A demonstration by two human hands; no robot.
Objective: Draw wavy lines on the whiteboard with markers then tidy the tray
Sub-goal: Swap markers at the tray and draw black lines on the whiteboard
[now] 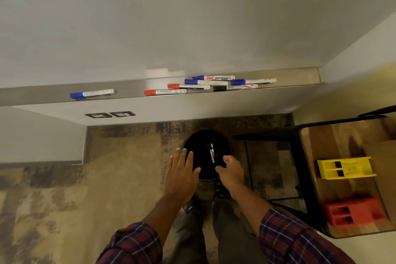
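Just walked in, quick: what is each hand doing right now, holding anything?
Left hand: open, fingers straight, holding nothing.
Right hand: open, fingers loosely curled, nothing visible in it.

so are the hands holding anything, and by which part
Nothing is held. The left hand is spread flat and the right hand loosely curled and empty, both above the round black bin.
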